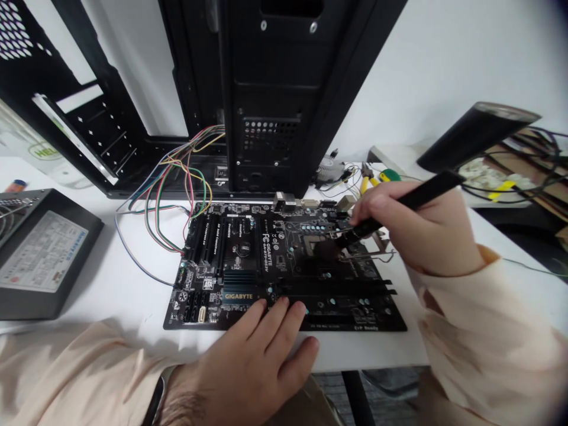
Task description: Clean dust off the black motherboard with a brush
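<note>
A black motherboard (242, 248) marked GIGABYTE lies flat on the white table. My left hand (248, 361) rests on its near edge, fingers stretched out and lying on the board. In my right hand (394, 219) is a black brush (399, 204), its handle tilted up to the right. Its dark bristles, smeared a little, are at the CPU socket (313, 242); whether they touch it is hard to tell. The socket's metal lever frame (370, 248) stands raised beside it. Thin coloured wires (164, 219) are plugged in along the board's left side.
Behind the board stands a black PC case (275, 106), from which the wires run. A power supply (48, 254) sits at the left. Pliers with yellow handles (366, 177) and loose cables lie behind my right hand. A dark upright object (477, 136) and tangled cables are at the right.
</note>
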A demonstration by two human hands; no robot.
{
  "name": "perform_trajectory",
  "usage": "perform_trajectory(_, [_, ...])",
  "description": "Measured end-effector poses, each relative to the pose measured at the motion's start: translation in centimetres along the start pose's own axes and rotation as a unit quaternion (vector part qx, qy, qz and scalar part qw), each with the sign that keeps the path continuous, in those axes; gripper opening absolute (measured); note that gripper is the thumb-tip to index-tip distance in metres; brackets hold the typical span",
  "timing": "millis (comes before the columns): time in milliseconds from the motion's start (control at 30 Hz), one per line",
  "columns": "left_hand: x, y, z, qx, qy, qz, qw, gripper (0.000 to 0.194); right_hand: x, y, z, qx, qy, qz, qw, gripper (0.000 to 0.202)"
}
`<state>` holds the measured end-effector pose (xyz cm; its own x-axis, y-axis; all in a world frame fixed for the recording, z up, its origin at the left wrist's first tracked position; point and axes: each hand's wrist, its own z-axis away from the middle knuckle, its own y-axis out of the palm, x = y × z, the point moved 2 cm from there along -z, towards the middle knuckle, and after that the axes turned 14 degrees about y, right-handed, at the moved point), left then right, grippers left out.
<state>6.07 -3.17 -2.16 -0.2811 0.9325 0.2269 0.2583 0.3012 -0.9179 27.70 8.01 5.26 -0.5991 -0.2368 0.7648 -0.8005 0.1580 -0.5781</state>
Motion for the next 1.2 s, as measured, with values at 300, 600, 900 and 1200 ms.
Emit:
perform_trajectory(300, [0.1,0.0,0.0,0.005,-0.002,0.003,1.000,0.026,0.0,1.5,-0.8,-0.049,0.051,0.162,0.984,0.026])
perform_trajectory(600, [0.2,-0.4,-0.1,0.011,0.003,0.006,1.000,0.027,-0.2,-0.5,-0.9,-0.158,0.099,0.151,0.971,0.029])
perform_trajectory(900, [0.0,0.1,0.0,0.004,-0.001,0.000,1.000,0.028,-0.8,1.4,-1.0,-0.037,0.152,0.045,0.987,0.025])
perform_trajectory(1200, [0.0,-0.2,0.2,0.015,0.006,0.008,1.000,0.029,-1.1,-1.2,-1.5,-0.162,0.150,0.108,0.969,0.025])
